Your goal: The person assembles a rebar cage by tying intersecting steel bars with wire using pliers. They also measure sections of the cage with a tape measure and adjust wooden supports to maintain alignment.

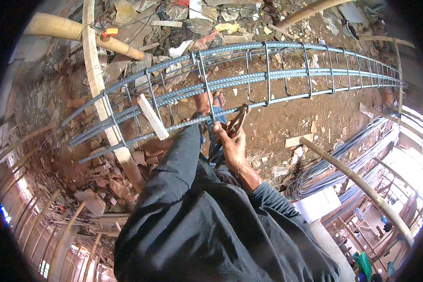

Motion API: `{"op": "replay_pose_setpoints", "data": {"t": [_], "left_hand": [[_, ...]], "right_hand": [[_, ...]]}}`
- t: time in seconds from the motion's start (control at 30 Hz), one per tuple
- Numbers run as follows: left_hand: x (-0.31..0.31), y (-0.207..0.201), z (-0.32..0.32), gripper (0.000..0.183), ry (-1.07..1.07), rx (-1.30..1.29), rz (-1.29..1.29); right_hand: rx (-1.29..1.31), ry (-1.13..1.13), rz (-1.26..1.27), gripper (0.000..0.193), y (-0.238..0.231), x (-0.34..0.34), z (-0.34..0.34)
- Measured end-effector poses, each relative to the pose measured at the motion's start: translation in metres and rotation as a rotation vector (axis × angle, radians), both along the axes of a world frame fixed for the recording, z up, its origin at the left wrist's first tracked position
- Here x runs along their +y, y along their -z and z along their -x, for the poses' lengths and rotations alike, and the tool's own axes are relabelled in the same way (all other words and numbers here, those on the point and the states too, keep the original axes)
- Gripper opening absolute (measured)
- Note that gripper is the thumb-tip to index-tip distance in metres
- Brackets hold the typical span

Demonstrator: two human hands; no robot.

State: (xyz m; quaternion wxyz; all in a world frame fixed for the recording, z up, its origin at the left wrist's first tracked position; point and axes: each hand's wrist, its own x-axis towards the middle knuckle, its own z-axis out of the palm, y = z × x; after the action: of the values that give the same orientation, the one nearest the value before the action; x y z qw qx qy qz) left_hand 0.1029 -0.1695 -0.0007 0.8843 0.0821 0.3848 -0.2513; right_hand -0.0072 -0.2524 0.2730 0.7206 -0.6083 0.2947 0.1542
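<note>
A long cage of ribbed steel rebar [286,74] with square stirrups stretches across in front of me. My right hand [233,144] is closed around the handles of rusty pincers [241,117], whose jaws meet the cage's near bar. A dark sleeve runs from the left toward the cage. What looks like my left hand [203,103] is at its end, partly behind the bars beside a stirrup, and its fingers are not clear. A pale wooden stick [152,116] lies tilted across the cage's left part. Below the bars a sandalled foot [219,99] shows.
A wooden beam [95,80] crosses under the cage's left end. Bamboo poles [66,29] stand at the upper left, with another bamboo pole [357,181] at the right. Bundled rods or wire [315,174] lie near a white panel [318,204]. Rubble [103,181] litters the ground.
</note>
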Motion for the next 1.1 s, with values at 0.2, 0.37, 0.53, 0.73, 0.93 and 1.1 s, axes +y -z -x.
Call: {"op": "replay_pose_setpoints", "data": {"t": [0.2, 0.37, 0.53, 0.73, 0.93, 1.1], "left_hand": [[-0.005, -0.002, 0.007, 0.075, -0.014, 0.002, 0.025], [-0.007, -0.003, 0.005, 0.074, -0.049, 0.000, 0.015], [-0.006, -0.003, 0.001, 0.073, -0.083, -0.030, 0.034], [-0.013, 0.022, 0.015, 0.079, -0.096, -0.013, 0.070], [-0.018, 0.037, 0.016, 0.086, -0.141, -0.076, 0.144], [-0.010, 0.012, 0.001, 0.091, 0.041, 0.140, -0.065]], "right_hand": [[0.136, 0.030, -0.076, 0.025, -0.005, 0.001, -0.005], [0.203, 0.034, -0.017, 0.026, -0.016, 0.002, -0.010], [0.283, 0.093, -0.040, 0.025, -0.026, 0.002, -0.019], [0.389, 0.166, -0.264, 0.014, -0.032, 0.000, -0.022], [0.376, 0.234, -0.473, 0.011, -0.039, 0.000, -0.019], [0.333, 0.204, -0.386, 0.030, -0.062, -0.021, -0.014]]}}
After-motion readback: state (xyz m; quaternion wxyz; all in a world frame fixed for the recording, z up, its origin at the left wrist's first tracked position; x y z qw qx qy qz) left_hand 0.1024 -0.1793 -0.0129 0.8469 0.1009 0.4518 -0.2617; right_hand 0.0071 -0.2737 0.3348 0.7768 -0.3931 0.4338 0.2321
